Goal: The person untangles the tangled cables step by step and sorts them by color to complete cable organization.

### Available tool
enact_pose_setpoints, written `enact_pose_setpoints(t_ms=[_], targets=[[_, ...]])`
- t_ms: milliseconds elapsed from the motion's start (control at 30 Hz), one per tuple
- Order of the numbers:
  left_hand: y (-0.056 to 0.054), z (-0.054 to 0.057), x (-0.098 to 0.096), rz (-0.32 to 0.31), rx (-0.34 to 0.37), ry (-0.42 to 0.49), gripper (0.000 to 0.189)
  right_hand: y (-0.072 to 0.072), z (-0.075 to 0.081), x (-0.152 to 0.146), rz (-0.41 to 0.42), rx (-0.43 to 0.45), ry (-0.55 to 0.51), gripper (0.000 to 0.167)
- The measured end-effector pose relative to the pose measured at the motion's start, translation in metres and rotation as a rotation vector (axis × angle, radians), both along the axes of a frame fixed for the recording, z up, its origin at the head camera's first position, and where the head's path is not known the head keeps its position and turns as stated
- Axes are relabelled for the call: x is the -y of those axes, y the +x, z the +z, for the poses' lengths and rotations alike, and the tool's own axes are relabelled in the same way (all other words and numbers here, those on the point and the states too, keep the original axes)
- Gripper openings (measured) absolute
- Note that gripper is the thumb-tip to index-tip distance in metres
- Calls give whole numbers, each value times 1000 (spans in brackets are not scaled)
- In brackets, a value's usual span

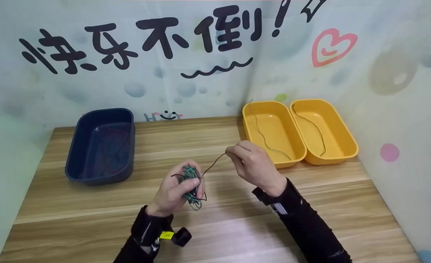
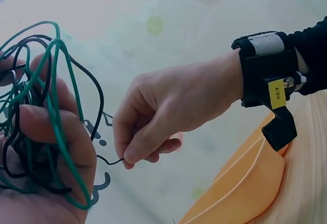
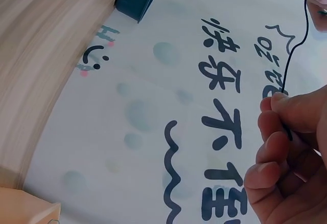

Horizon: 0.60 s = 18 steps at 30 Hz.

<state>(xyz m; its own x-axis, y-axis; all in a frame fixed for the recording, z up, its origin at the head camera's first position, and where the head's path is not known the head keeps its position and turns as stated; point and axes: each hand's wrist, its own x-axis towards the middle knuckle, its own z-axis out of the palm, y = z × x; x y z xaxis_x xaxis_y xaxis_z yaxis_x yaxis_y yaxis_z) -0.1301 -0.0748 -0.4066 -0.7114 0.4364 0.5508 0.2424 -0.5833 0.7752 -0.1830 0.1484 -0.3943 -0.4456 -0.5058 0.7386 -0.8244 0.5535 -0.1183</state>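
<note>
My left hand (image 1: pixel 174 190) grips a tangled bundle of green and black wires (image 1: pixel 191 186), thumb laid across it, above the middle of the table. Loops of the bundle (image 2: pixel 55 101) stick out past the fingers in the left wrist view. To the right, my right hand (image 1: pixel 253 162) pinches a black wire (image 1: pixel 214 163) between thumb and fingertips. That wire runs from the right fingertips back to the bundle. In the right wrist view, a short end of the black wire (image 3: pixel 294 63) pokes out below the pinch.
Two yellow bins (image 1: pixel 273 136) stand side by side at the back right; a thin wire (image 1: pixel 263 137) lies in the nearer-to-centre one, a dark wire (image 1: pixel 316 128) in the other. A dark blue bin (image 1: pixel 127 171) with thin wires inside sits at the left. A printed backdrop encloses the wooden table (image 1: pixel 72 208).
</note>
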Motion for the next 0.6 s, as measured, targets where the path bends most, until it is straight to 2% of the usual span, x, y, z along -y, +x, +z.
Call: enact_pose_setpoints(t_ms=[167, 433, 600], targets=[[-1, 2, 5, -43, -53, 18, 20, -1, -2, 0, 18, 9, -9, 1], [-5, 6, 15, -190, -154, 184, 14, -2, 1, -4, 36, -4, -8, 2], [-6, 7, 17, -242, -184, 180, 9, -2, 3, -6, 25, 8, -19, 5]])
